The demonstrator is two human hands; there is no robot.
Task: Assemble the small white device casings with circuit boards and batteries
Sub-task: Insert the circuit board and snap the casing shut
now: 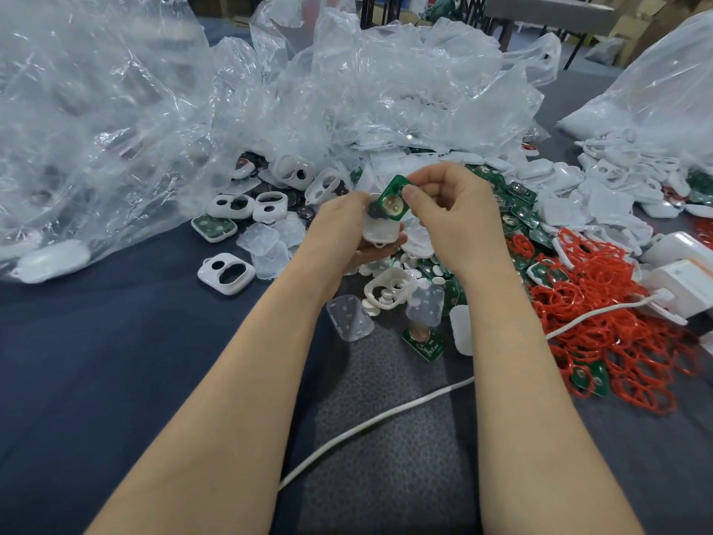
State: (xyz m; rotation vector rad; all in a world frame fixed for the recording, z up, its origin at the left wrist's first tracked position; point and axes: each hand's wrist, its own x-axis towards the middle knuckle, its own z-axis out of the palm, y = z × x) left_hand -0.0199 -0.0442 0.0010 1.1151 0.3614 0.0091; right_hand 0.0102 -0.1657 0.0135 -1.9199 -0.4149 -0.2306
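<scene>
While your left hand cradles the white casing above the tabletop, your right hand pinches the green circuit board near its edge, tilted over the casing's open side. Both parts look light and rigid. The board's round metal contact is probably delicate, so hold it by the rims.

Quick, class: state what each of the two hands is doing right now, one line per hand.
Left hand: holding a white casing.
Right hand: pinching a green circuit board.
</scene>
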